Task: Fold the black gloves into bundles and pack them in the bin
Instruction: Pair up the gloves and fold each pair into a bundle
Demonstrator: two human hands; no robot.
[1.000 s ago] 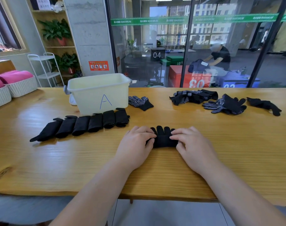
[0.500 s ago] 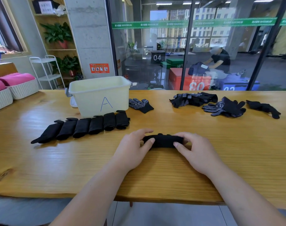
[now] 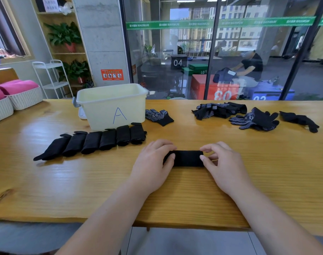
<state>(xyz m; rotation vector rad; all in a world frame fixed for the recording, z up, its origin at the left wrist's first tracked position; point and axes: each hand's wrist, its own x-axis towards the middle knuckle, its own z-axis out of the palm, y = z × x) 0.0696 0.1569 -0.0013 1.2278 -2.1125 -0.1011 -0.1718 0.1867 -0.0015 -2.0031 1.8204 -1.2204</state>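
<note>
A black glove bundle [image 3: 187, 158] lies rolled on the wooden table [image 3: 267, 162] between my hands. My left hand [image 3: 153, 162] grips its left end, thumb on the front and fingers curled over the back. My right hand [image 3: 223, 162] pinches its right end between thumb and fingertips. A row of several folded bundles [image 3: 101, 140] lies to the left, in front of the cream bin [image 3: 111, 105] marked "A". Loose dotted black gloves lie behind: one [image 3: 159, 116] beside the bin, a pile [image 3: 219, 110] and more [image 3: 258, 121] at the right.
White baskets [image 3: 22, 98] with pink cushions stand at the far left of the table. A single black glove [image 3: 300, 120] lies at the far right. A glass wall runs behind the table, and a person sits beyond it.
The glove's fingers, visible a second ago, have been rolled under into a compact bundle. Both hands have shifted from pressing on top to gripping its two ends.
</note>
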